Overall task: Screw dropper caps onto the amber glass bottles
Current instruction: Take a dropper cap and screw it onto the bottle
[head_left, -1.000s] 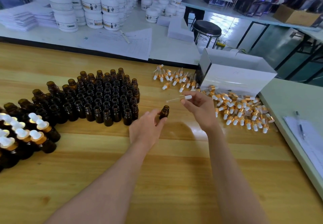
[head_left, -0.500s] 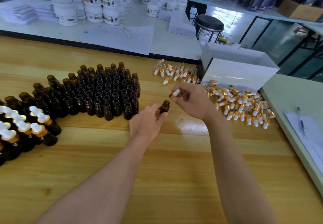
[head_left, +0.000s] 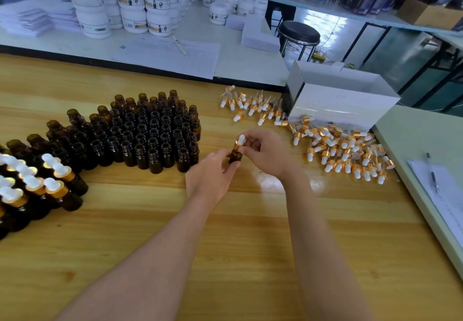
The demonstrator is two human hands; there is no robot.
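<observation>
My left hand point(head_left: 213, 175) grips a small amber glass bottle point(head_left: 235, 156) upright on the wooden table point(head_left: 250, 233). A dropper cap point(head_left: 241, 140) with a white bulb and gold collar sits on the bottle's neck, pinched by the fingers of my right hand point(head_left: 265, 152). Left of my hands stands a block of several open amber bottles point(head_left: 150, 132). Capped bottles point(head_left: 47, 185) are grouped at the far left. Loose dropper caps point(head_left: 343, 150) lie in a pile to the right.
A white cardboard box point(head_left: 338, 100) stands behind the cap pile. A pale side table with paper and a pen point(head_left: 432, 172) borders the right edge. White jars point(head_left: 130, 7) and papers fill the bench beyond. A black stool point(head_left: 299, 32) stands in the aisle.
My right hand has carried the dropper cap from mid-air, turned it upright and lowered it onto the bottle held by my left hand. The left hand has stayed in place.
</observation>
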